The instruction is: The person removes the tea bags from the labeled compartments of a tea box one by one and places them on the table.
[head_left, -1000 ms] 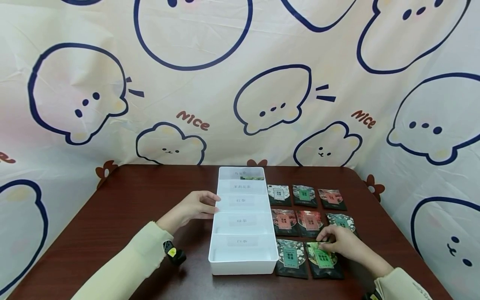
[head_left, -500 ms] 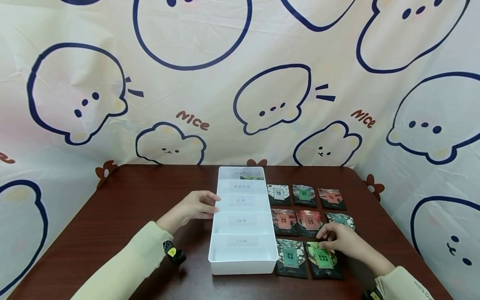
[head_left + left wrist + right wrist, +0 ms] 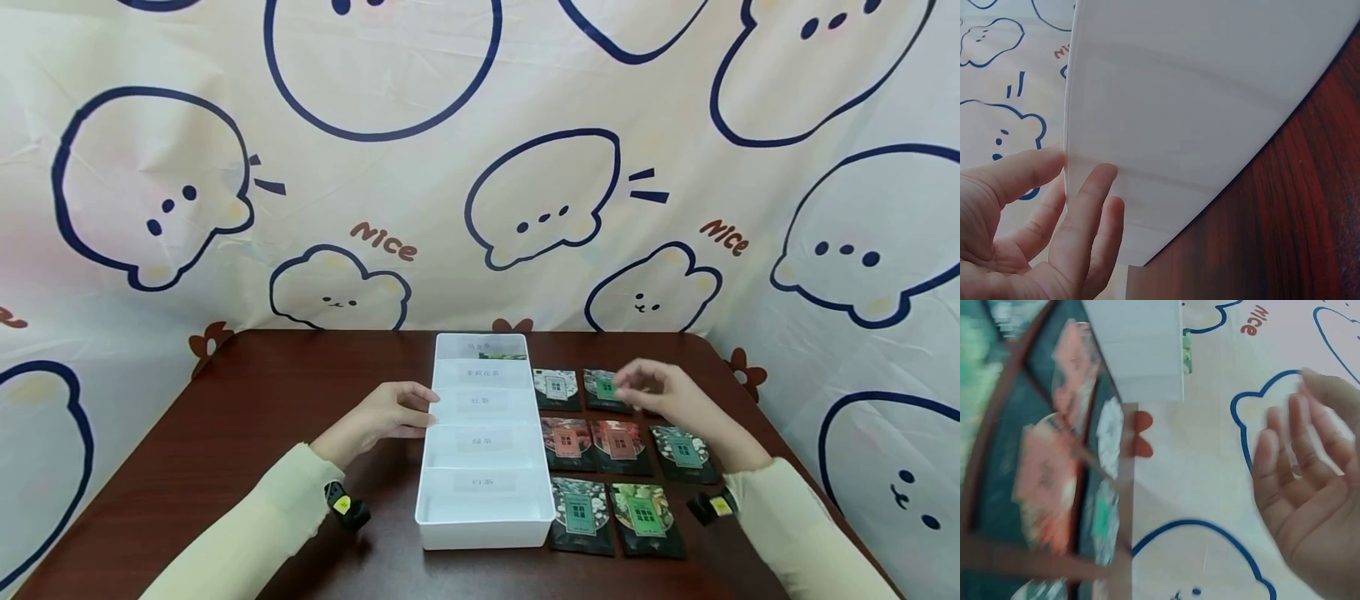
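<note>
My left hand (image 3: pixel 386 417) holds the left rim of the long white divided box (image 3: pixel 486 534). In the left wrist view the thumb and a finger reach the rim, while two other fingertips lie against the outer wall. My right hand (image 3: pixel 669 400) is raised over the back row of tea packets, its fingers loosely bent with nothing in them. Just left of its fingertips is a green-labelled packet (image 3: pixel 602 388). Behind this hand the back right corner of the layout is hidden. A white-labelled packet (image 3: pixel 557 388) lies next to the box.
Red-labelled packets (image 3: pixel 567 445) and a teal-labelled packet (image 3: pixel 684 452) form the middle row. In front lie a teal-labelled packet (image 3: pixel 581 515) and a bright green packet (image 3: pixel 646 518). A green packet edge (image 3: pixel 501 357) shows in the box's far compartment. A patterned cloth (image 3: pixel 525 192) hangs behind the table.
My right hand has left the bright green packet at the front and moved away from me to the back row. My left hand and the box have stayed put.
</note>
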Motion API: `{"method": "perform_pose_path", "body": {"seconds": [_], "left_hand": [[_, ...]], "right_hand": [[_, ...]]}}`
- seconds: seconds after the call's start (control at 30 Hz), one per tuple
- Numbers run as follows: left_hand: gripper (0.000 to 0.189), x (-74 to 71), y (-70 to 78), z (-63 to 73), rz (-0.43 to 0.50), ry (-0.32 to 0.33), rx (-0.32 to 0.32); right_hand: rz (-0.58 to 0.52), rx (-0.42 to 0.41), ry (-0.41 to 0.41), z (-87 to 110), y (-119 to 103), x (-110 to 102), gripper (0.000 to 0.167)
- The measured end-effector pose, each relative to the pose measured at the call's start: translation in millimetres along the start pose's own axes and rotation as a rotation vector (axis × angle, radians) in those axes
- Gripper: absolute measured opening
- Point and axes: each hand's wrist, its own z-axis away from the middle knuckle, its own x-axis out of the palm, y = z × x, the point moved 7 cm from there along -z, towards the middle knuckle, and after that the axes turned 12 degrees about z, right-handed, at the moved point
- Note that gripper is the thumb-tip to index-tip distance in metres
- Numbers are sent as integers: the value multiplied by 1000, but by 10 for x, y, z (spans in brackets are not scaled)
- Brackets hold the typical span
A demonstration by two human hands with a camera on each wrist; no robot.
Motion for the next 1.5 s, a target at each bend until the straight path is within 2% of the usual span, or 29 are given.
{"method": "perform_pose_path", "body": {"seconds": [0.3, 0.43, 0.6, 0.73, 1.0, 1.23, 1.33, 1.5], "left_hand": [[37, 1, -12, 1, 1, 7, -10], [38, -3, -11, 4, -4, 13, -15], [37, -8, 0, 2, -5, 12, -10], [36, -12, 1, -2, 2, 16, -8], [36, -14, -5, 1, 3, 26, -9], [36, -13, 8, 4, 5, 26, -8], [36, -13, 4, 5, 5, 24, -8], [36, -10, -4, 6, 11, 19, -4]], "right_hand": [[-169, -59, 45, -763, -376, 96, 33], [-192, -77, 68, -1060, -497, 196, 33], [-219, -85, 62, -1365, -579, 353, 32], [-224, -89, 25, -1548, -561, 512, 29], [-176, -62, -64, -1696, -410, 810, 25], [-148, 31, -124, -1694, -286, 931, 32], [-117, 68, -149, -1680, -241, 969, 29], [-79, 82, -171, -1680, -189, 1018, 22]]}}
